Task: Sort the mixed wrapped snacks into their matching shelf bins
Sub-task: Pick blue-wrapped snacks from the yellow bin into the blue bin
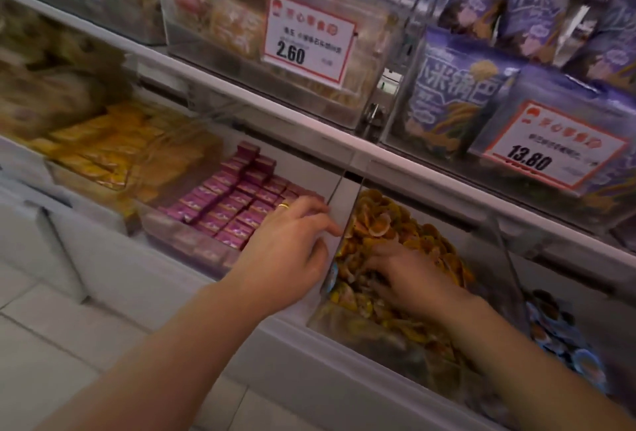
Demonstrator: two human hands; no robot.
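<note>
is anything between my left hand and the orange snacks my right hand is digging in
Yes. The clear divider wall stands between them: the left hand is on the purple packets' side, fingers at the wall's edge, while the right hand is in the orange snacks.

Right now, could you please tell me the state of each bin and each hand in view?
Pink box bin: boxes in neat rows, front right corner bare.
Orange snack bin: heaped with loose packets.
Yellow packet bin: stacked full.
Left hand: resting at the divider, fingers relaxed.
Right hand: fingers dug into the orange snacks; grip unclear.
</note>
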